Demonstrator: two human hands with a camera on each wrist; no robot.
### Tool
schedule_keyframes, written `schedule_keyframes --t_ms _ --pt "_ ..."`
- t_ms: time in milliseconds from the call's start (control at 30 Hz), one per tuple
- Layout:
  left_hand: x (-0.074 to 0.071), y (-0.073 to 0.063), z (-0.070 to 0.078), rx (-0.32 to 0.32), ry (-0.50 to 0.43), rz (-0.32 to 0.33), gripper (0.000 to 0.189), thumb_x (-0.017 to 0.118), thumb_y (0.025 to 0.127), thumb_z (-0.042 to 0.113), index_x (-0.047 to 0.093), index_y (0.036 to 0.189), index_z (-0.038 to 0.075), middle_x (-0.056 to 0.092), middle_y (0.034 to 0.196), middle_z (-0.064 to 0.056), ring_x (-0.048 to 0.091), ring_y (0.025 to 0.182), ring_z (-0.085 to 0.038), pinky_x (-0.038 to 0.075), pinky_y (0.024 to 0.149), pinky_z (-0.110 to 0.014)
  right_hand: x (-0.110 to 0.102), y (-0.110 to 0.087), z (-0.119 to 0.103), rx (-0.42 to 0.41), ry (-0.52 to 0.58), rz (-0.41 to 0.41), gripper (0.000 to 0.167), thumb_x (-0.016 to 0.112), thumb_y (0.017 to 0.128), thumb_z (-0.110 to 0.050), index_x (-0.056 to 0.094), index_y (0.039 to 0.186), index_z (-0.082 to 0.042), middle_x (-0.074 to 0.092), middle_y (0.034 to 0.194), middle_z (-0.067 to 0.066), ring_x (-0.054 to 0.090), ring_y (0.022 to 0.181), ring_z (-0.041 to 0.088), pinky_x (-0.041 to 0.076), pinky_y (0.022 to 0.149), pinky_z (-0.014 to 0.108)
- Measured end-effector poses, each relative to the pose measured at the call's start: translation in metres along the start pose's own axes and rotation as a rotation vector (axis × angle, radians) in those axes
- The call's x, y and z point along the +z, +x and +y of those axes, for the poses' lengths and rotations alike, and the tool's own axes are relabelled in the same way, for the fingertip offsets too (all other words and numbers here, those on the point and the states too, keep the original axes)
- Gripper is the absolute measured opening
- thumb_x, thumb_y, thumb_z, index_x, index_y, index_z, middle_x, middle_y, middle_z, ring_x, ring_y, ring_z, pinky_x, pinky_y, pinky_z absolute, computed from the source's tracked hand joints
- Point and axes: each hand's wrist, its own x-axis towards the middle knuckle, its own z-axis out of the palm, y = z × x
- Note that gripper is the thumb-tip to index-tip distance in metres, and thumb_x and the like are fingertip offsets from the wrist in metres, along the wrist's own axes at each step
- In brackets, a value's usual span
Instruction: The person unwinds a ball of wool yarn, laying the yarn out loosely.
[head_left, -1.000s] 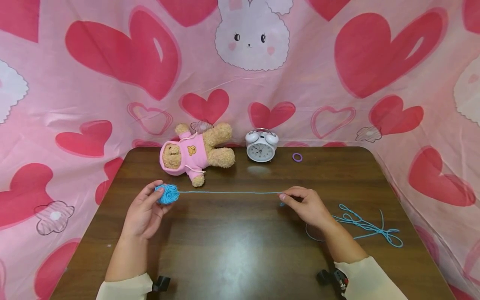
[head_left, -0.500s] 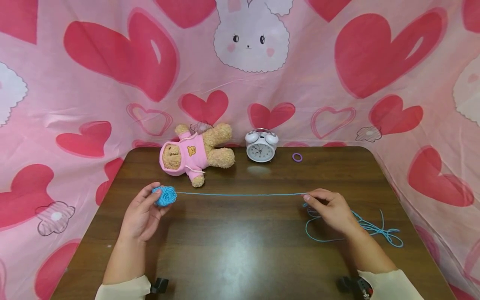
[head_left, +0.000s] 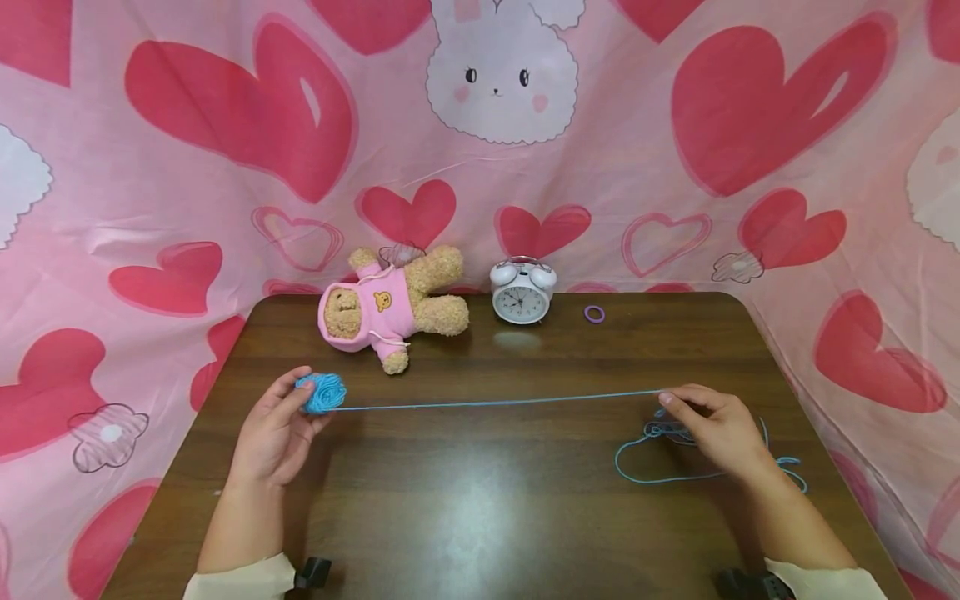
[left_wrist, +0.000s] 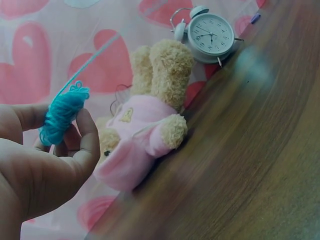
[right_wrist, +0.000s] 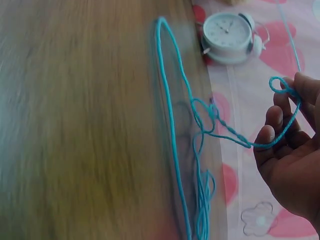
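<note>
above the brown worktop point(head_left: 465, 475), the left hand point(head_left: 276, 432) and the right hand point(head_left: 716, 429) were both narrowed to a pinch. near the right one, crossed loose loops point(right_wrist: 204, 132) might have knotted if dragged along. the yarn ball point(head_left: 324, 393), pinched in the left hand, looked bright blue, oval and unevenly wound; its thin strand point(head_left: 495, 403) ran nearly straight to the right hand.
</note>
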Motion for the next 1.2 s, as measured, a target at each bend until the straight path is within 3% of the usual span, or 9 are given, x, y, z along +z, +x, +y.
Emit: schedule_keyframes --t_ms 433,667,1000,1200 --pt "-0.007 -0.003 0.003 0.011 -0.037 0.017 0.021 0.05 0.108 0.006 0.065 0.121 0.014 0.062 0.116 -0.003 0.071 0.103 -0.018 0.059 0.088 -0.032 -0.034 -0.016 0.02 0.112 -0.021 0.027 0.036 0.069 0.101 -0.034 0.076 0.119 -0.004 0.07 0.104 -0.029 0.053 0.097 -0.021 0.041 0.078 0.006" --pt "-0.01 -0.002 0.001 0.035 -0.041 -0.014 0.022 0.048 0.109 0.004 0.066 0.118 0.014 0.065 0.115 -0.004 0.072 0.102 -0.018 0.059 0.087 -0.032 -0.046 -0.018 0.028 0.105 0.015 0.103 0.032 0.07 0.101 -0.027 0.075 0.117 0.001 0.069 0.097 -0.034 0.057 0.092 -0.021 0.043 0.074 0.005" --pt "-0.015 -0.001 0.0 0.027 -0.053 -0.011 0.023 0.049 0.109 0.004 0.067 0.118 0.014 0.065 0.113 -0.002 0.07 0.1 -0.017 0.059 0.084 -0.03 -0.058 -0.019 0.036 0.172 0.069 0.13 0.033 0.07 0.101 -0.031 0.076 0.119 -0.004 0.068 0.095 -0.036 0.057 0.091 -0.017 0.043 0.072 0.008" --pt "-0.018 -0.001 -0.001 0.031 -0.059 -0.008 0.025 0.047 0.108 0.001 0.067 0.116 0.015 0.063 0.112 -0.001 0.067 0.095 -0.015 0.057 0.078 -0.028 -0.067 -0.021 0.04 0.259 0.093 0.135 0.03 0.071 0.1 -0.035 0.078 0.121 -0.014 0.067 0.093 -0.035 0.056 0.091 -0.016 0.042 0.071 0.009"
